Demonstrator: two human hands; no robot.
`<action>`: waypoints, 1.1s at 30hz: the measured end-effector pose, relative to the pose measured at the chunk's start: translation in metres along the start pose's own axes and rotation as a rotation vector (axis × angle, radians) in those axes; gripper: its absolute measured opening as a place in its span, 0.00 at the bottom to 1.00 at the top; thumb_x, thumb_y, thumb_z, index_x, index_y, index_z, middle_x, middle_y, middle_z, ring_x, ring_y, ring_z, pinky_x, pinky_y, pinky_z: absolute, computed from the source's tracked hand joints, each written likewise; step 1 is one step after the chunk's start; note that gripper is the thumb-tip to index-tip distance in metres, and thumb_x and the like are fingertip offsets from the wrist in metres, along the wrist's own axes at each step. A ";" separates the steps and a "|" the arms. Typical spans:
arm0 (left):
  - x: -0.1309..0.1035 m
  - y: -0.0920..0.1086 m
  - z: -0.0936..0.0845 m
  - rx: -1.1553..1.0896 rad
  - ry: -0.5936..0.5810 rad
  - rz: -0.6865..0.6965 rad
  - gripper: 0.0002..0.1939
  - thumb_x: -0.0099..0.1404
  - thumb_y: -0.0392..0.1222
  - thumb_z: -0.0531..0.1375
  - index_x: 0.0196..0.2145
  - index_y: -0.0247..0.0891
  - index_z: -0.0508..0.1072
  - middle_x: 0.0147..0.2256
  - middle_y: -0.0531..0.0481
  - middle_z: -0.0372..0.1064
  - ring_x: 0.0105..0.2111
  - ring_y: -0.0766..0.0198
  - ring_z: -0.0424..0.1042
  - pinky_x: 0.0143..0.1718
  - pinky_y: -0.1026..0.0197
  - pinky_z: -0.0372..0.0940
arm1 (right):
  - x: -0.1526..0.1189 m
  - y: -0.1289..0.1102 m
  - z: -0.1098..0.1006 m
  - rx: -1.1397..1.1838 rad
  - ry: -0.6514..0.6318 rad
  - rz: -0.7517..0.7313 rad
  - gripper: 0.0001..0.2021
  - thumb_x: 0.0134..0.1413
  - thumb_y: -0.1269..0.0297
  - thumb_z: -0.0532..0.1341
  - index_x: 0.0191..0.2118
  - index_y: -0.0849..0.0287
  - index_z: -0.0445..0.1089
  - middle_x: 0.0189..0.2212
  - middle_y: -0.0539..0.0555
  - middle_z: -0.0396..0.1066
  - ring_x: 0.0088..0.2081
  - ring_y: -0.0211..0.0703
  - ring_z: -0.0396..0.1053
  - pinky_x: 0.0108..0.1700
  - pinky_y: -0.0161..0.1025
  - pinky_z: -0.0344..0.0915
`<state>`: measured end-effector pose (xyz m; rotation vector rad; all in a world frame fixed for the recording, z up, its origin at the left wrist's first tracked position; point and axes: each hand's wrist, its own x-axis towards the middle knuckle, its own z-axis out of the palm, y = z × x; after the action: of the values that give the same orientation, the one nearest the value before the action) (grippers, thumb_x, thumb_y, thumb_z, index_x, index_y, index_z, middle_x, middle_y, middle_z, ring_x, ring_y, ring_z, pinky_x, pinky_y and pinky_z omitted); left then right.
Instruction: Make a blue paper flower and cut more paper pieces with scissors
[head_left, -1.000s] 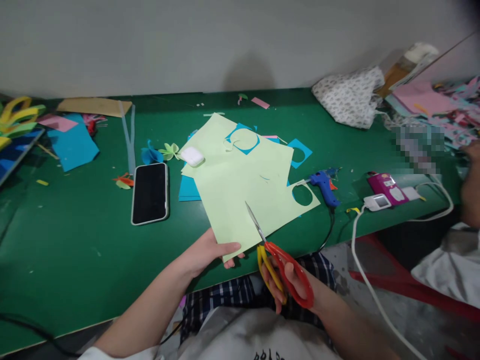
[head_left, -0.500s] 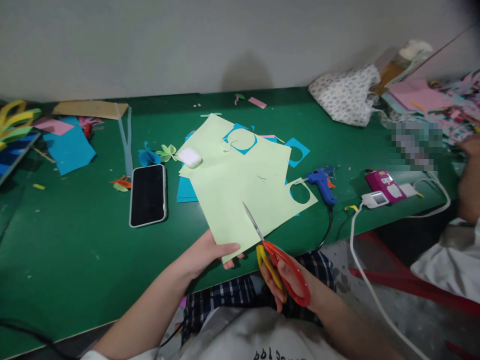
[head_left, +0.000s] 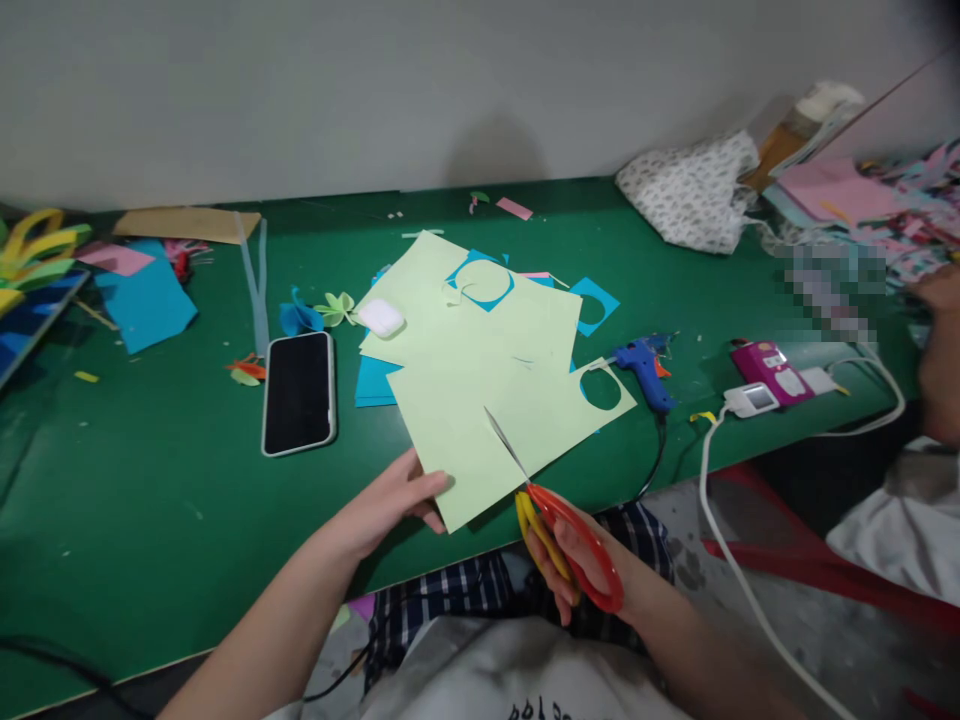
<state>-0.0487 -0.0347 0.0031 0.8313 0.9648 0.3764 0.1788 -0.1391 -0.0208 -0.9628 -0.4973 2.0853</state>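
Note:
My left hand (head_left: 401,497) pinches the near left edge of a pale green sheet of paper (head_left: 457,440), thumb on top and fingers underneath. At its right end the sheet has a round cut-out hole. My right hand (head_left: 574,560) grips scissors (head_left: 564,540) with one red and one yellow handle. One blade lies above the sheet, pointing away from me; the other is hidden, seemingly beneath the paper. Under and behind the sheet lie another pale green sheet (head_left: 427,270) and blue paper (head_left: 375,385). A white earbud case (head_left: 381,318) sits on the rear sheet.
A phone (head_left: 300,395) lies left on the green table (head_left: 187,520). On the right are a blue glue gun (head_left: 646,372), a magenta device (head_left: 772,370) and a white cable (head_left: 720,530). A patterned bag (head_left: 690,195) stands behind. Another person's arm (head_left: 937,360) shows far right.
My left hand has slid left along the sheet, so less of the thumb overlaps it. The sheet's left edge has shifted a little toward me. The scissors are nearly where they were.

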 end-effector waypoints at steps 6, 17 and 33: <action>0.010 0.033 -0.050 -0.133 0.269 0.184 0.32 0.57 0.53 0.58 0.57 0.44 0.56 0.30 0.51 0.71 0.27 0.63 0.72 0.25 0.61 0.70 | -0.008 -0.003 -0.011 -0.044 -0.054 0.027 0.28 0.52 0.48 0.58 0.57 0.52 0.55 0.26 0.46 0.62 0.14 0.26 0.59 0.16 0.33 0.69; 0.064 0.099 -0.061 0.289 -0.072 -0.234 0.20 0.50 0.48 0.66 0.40 0.39 0.74 0.42 0.44 0.74 0.38 0.55 0.75 0.37 0.61 0.69 | -0.032 -0.028 -0.022 -0.080 -0.142 0.153 0.27 0.50 0.52 0.62 0.56 0.43 0.59 0.27 0.47 0.63 0.18 0.26 0.61 0.18 0.28 0.65; 0.039 0.093 -0.055 0.385 -0.032 -0.211 0.26 0.49 0.45 0.66 0.47 0.43 0.70 0.43 0.48 0.74 0.40 0.54 0.74 0.40 0.59 0.70 | -0.035 -0.047 -0.020 -0.283 -0.315 0.193 0.40 0.40 0.42 0.63 0.59 0.50 0.53 0.33 0.48 0.58 0.21 0.26 0.55 0.20 0.30 0.63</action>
<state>-0.0670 0.0739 0.0353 1.0674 1.1014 -0.0079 0.2309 -0.1365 0.0115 -0.8676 -0.9129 2.4010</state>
